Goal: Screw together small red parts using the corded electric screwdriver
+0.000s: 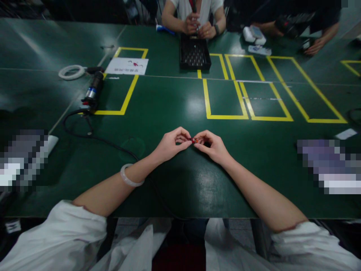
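A tiny red and orange part (194, 140) is pinched between the fingertips of both hands, over the near middle of the green table (169, 98). My left hand (175, 144) closes on its left end with thumb and fingers. From the other side my right hand (212, 146) grips its right end the same way. Fingertips cover much of the part, and it is too small to name its kind. A pale bangle (131, 176) circles my left wrist.
A corded power screwdriver (94, 88) lies left beside a white ring (71, 72), its cable running toward me. A sheet with small red parts (128, 66) is behind. Across the table, a person's hands (199, 29) work above a black tray (195, 67). Yellow tape (227, 117) marks rectangles.
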Action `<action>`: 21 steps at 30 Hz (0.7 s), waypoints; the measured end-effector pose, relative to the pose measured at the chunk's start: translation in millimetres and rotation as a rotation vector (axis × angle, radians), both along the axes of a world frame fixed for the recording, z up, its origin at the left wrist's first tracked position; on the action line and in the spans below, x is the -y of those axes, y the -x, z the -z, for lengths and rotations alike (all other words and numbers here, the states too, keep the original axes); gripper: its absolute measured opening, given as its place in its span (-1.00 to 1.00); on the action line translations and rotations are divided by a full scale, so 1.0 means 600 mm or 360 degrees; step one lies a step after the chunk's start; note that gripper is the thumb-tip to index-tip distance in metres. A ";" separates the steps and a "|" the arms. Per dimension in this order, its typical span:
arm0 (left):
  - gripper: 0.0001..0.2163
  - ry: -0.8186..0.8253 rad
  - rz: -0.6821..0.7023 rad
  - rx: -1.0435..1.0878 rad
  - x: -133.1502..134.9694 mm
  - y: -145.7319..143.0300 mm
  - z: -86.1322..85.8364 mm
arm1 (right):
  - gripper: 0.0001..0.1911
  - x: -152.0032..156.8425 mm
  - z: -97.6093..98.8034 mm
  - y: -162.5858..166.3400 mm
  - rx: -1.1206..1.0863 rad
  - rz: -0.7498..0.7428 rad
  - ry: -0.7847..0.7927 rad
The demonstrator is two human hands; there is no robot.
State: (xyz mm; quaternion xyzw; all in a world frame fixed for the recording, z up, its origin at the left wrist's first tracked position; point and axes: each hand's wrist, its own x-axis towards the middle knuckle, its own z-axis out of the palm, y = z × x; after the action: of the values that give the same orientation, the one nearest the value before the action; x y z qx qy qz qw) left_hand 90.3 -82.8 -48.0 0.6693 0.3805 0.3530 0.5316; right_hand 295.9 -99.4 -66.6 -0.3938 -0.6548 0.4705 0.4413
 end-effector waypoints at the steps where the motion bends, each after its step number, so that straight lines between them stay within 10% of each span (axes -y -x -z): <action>1: -0.78 0.0006 0.0006 0.0008 0.000 0.000 0.000 | -0.78 0.000 0.000 0.000 -0.0007 0.0003 0.0008; 15: -0.71 -0.0200 -0.0153 0.0047 -0.017 0.013 -0.003 | -0.78 -0.006 0.004 -0.004 0.0010 0.0018 0.0097; 21: -0.69 -0.0562 -0.0589 -0.0259 -0.112 0.120 -0.044 | -0.78 -0.007 0.008 -0.003 0.0085 -0.0003 0.0086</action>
State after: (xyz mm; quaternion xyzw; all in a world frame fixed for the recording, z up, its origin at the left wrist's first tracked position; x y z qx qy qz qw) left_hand 18.3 -15.6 -21.4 0.6969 0.4703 0.4502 0.3007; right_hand 297.6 -95.5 -71.5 -0.4173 -0.6538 0.4777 0.4125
